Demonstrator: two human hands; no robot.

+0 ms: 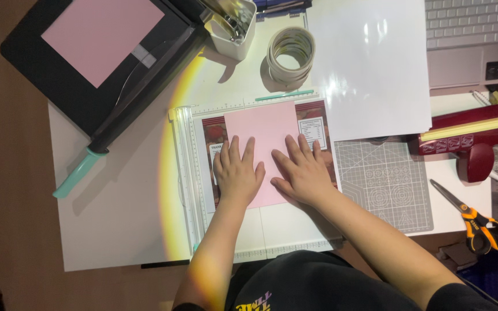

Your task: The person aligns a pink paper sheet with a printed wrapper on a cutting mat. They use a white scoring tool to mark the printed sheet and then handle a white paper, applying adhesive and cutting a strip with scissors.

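On the white scoring board [188, 173] at the desk's middle, a pink card [263, 129] lies squared over a printed sheet, not yet folded. Left hand [237, 173] and right hand [302, 171] press it flat, fingers spread, gripping nothing. Beyond the board's far edge stand a tape roll [290, 53] and a white cup [234, 34] holding metal clips.

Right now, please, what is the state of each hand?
Left hand: open, flat on the pink paper, holding nothing.
Right hand: open, flat on the same pink paper, holding nothing.
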